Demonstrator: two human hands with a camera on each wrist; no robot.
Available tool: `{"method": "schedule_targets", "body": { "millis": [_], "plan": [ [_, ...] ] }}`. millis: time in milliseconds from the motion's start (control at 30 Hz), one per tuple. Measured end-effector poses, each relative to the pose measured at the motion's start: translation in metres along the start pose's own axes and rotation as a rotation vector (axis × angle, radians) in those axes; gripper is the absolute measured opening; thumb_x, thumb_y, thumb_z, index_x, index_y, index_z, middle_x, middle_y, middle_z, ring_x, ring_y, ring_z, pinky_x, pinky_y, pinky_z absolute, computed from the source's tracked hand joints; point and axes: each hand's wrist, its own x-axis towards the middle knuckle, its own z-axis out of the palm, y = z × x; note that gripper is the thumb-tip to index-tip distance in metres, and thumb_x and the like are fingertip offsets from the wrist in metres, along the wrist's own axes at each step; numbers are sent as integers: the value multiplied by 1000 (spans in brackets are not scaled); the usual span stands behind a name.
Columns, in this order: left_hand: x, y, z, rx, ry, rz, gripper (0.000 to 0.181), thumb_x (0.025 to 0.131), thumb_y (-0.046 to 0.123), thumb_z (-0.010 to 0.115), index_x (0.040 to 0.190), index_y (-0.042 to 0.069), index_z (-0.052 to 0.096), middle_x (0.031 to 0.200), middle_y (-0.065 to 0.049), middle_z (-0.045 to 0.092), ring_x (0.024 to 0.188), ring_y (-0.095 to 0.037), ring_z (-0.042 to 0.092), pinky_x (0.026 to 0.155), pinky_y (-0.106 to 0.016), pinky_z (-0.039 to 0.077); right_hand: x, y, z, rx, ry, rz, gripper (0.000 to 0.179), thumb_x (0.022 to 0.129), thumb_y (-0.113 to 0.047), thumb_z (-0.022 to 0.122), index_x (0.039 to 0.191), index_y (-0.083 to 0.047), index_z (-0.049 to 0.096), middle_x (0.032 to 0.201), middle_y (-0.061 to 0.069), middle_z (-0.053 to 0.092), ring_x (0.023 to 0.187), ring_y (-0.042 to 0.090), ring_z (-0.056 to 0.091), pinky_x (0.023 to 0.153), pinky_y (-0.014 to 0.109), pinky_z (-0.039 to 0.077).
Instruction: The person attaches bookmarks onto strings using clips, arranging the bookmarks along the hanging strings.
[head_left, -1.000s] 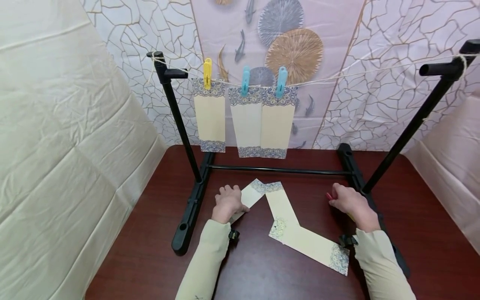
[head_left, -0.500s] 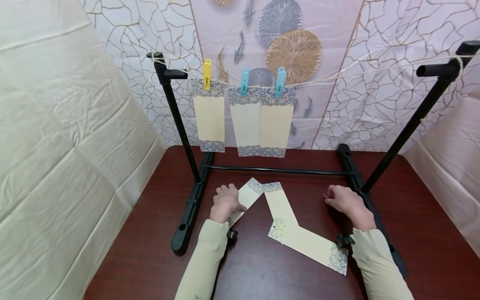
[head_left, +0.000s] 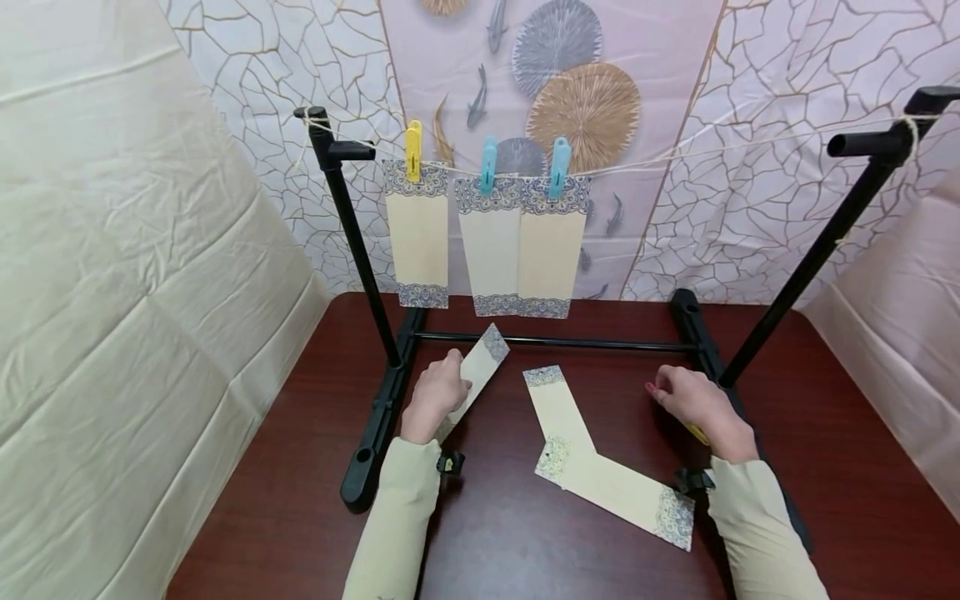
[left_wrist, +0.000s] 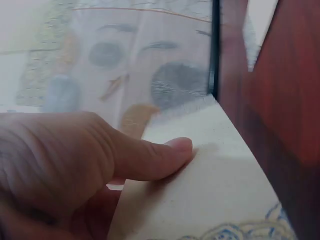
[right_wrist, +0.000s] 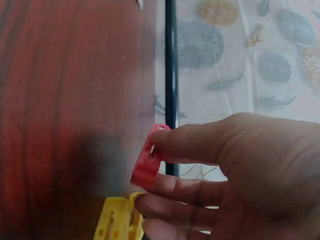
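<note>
My left hand (head_left: pixel 437 396) grips a long cream card (head_left: pixel 483 358) with a blue lace print at its ends. In the left wrist view the thumb lies flat over the card's face, and the card is tilted off the table. On the right, my right hand (head_left: pixel 697 408) pinches a red clothespin (right_wrist: pixel 147 160) between thumb and forefinger. A yellow clothespin (right_wrist: pixel 112 220) is held lower, by the other fingers. Between the hands, two more printed cards lie on the table, one slanting (head_left: pixel 562 408) and one nearer me (head_left: pixel 633 504), their ends overlapping.
A black stand (head_left: pixel 360 250) carries a string (head_left: pixel 652 164) between its posts. Three cards hang there: one under a yellow clothespin (head_left: pixel 413 152), two side by side under blue clothespins (head_left: pixel 488 165). A low crossbar (head_left: pixel 600 343) spans the dark red table (head_left: pixel 510 533).
The left hand has picked up its card and turned it steeper, moving it away from the other two cards. The right hand stays nearly in place with the clothespins.
</note>
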Motion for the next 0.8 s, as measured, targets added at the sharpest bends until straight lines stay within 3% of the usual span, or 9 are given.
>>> {"method": "schedule_targets", "body": {
  "millis": [267, 433, 700, 800],
  "plan": [
    [-9, 10, -6, 78, 61, 94, 19, 98, 22, 59, 115, 14, 61, 96, -9, 68, 67, -23, 58, 55, -35, 41, -5, -6, -10, 66, 81, -91, 17, 98, -18, 59, 100, -3, 64, 78, 9, 63, 62, 18, 51, 55, 31, 42],
    [-13, 16, -7, 68, 100, 144, 14, 98, 21, 59, 110, 16, 64, 98, -8, 70, 65, -20, 57, 53, -34, 42, -10, -11, -19, 113, 161, -143, 14, 98, -17, 59, 104, -5, 62, 89, 13, 65, 67, 19, 54, 59, 31, 44],
    [-23, 31, -11, 79, 146, 216, 15, 96, 23, 61, 110, 18, 66, 100, -6, 72, 67, -19, 59, 54, -34, 44, -20, -25, -32, 144, 251, -154, 11, 96, -17, 58, 97, -7, 55, 81, 9, 53, 61, 18, 45, 56, 31, 37],
    [-27, 37, -11, 96, 160, 252, 16, 97, 23, 62, 111, 18, 66, 99, -5, 72, 68, -19, 61, 55, -35, 45, -24, -30, -36, 157, 275, -153, 14, 98, -24, 57, 94, -10, 54, 78, 7, 54, 55, 17, 43, 55, 30, 37]
  ]
}}
